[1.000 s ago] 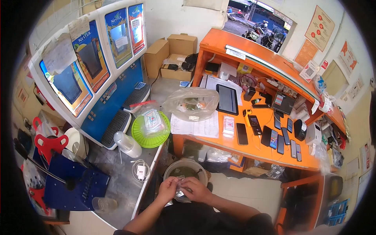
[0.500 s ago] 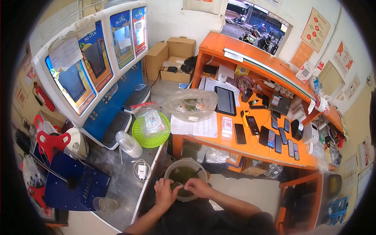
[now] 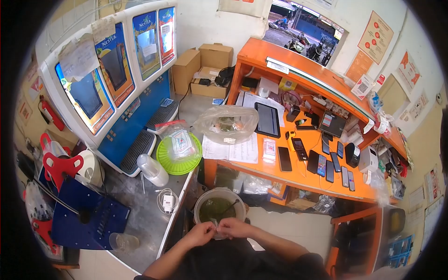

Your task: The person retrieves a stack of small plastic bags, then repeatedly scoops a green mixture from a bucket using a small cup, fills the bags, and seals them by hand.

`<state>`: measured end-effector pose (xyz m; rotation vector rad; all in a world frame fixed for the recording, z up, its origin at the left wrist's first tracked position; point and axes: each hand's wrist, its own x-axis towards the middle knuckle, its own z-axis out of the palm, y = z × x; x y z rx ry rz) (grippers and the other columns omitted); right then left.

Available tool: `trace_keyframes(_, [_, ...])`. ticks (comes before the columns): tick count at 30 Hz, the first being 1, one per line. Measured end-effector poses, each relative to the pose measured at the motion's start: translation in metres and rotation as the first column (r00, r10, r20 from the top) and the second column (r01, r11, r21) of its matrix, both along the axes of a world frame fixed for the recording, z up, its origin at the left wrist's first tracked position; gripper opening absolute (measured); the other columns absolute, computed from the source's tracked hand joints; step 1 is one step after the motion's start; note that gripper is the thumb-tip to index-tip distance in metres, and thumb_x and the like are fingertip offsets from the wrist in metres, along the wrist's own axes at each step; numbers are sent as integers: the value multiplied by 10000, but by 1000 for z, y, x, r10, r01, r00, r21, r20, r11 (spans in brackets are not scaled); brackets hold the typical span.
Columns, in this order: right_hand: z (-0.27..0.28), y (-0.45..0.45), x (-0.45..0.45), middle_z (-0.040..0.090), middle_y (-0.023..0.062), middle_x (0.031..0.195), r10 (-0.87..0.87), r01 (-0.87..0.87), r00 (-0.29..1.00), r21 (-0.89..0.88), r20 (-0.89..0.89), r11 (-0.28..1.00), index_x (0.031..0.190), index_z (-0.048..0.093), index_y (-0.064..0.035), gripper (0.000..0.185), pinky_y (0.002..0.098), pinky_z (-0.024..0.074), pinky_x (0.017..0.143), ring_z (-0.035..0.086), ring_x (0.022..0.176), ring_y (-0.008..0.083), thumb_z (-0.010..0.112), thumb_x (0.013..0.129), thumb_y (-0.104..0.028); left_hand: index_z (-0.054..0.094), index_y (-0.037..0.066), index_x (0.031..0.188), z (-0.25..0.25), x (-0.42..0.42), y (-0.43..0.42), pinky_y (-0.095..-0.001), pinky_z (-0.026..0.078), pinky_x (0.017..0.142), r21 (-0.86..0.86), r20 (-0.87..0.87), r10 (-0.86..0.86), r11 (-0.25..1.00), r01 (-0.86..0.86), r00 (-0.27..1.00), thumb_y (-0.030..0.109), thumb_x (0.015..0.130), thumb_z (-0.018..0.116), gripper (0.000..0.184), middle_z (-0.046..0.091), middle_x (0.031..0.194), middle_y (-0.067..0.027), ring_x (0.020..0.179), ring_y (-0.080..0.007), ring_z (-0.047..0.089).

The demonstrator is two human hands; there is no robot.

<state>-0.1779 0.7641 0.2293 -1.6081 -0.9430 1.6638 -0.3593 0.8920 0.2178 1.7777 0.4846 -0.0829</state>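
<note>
Fingertips pinched, my left hand (image 3: 202,233) and my right hand (image 3: 234,227) meet over the near rim of a round plastic tub (image 3: 242,205). Between them is a small clear plastic bag (image 3: 215,222), mostly hidden by the fingers. Green, finely broken stuff (image 3: 213,208) lies in the tub, its kind too blurred to name. A dark-handled spoon or ladle (image 3: 232,206) leans in it toward the right rim.
On the grey counter at left are a white charger (image 3: 168,201), a clear bottle (image 3: 153,171), a lime-green basket (image 3: 163,161) and a plastic cup (image 3: 124,241). Several phones (image 3: 322,165) and a tablet (image 3: 267,120) lie on the orange desk, beside a large clear bag (image 3: 226,124).
Both hands have drawn closer together and nearer my body. My left hand has turned from spread fingers to a pinch. The tool in the tub shows more plainly.
</note>
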Motion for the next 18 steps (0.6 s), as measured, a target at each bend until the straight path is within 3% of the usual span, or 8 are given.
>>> trace_keyframes(1, [-9,-2,-2,680,66,820,0,0,1000,1,1,1000,883,628,-26,209,327,528,666,649,723,178,615,983,-209,639,5,911,0,1,-2,-364,520,662,1,1,0,1000,0,1000,210,966,603,216,673,778,-109,754,-227,683])
trace_keyframes(3, [-30,-4,-12,670,151,831,59,-246,886,358,460,901,873,615,-9,231,406,519,649,650,688,301,579,949,-223,636,11,899,-1,3,-10,-439,528,709,294,-48,-59,953,70,997,235,895,637,224,684,836,-200,809,-362,688])
trace_keyframes(4, [-32,-4,-15,670,151,831,54,-243,886,361,461,900,873,615,-9,231,406,519,649,650,688,301,579,949,-223,636,11,899,-3,5,-13,-439,528,709,298,-46,-63,952,74,997,235,895,637,224,684,836,-200,809,-362,688])
trace_keyframes(6, [-32,-5,-22,640,215,810,-217,-116,694,405,686,907,866,604,9,232,481,505,662,638,702,401,584,891,-221,640,12,875,-8,8,-19,-483,515,704,507,-199,206,858,-79,958,269,841,671,261,675,826,-231,803,-431,666])
trace_keyframes(10, [-13,-3,-18,659,218,802,-112,-119,762,307,638,944,859,604,14,234,502,519,707,665,766,422,624,880,-218,645,15,861,4,7,-17,-500,520,684,397,-166,254,902,-172,953,305,844,663,291,665,752,-230,753,-426,670])
trace_keyframes(13, [0,-1,-19,652,231,775,14,-153,863,235,506,960,855,589,13,230,516,516,713,656,799,446,641,859,-211,638,19,858,18,9,-18,-508,522,789,311,-336,207,945,-99,919,249,835,667,233,670,994,-245,902,-440,651])
trace_keyframes(16, [-6,5,-24,648,230,774,-109,-58,749,229,654,972,923,568,-4,237,491,519,688,676,782,410,675,841,-200,669,36,918,-6,2,-21,-481,517,851,472,-74,386,825,-309,919,221,823,704,211,614,1197,-209,1005,-435,611])
trace_keyframes(18, [-10,7,-28,653,208,763,-176,38,732,219,658,975,989,535,-22,282,460,522,669,696,765,364,698,825,-183,676,62,1059,-10,0,-20,-462,482,927,515,149,183,825,-234,972,225,797,760,320,542,1300,-162,1099,-417,558])
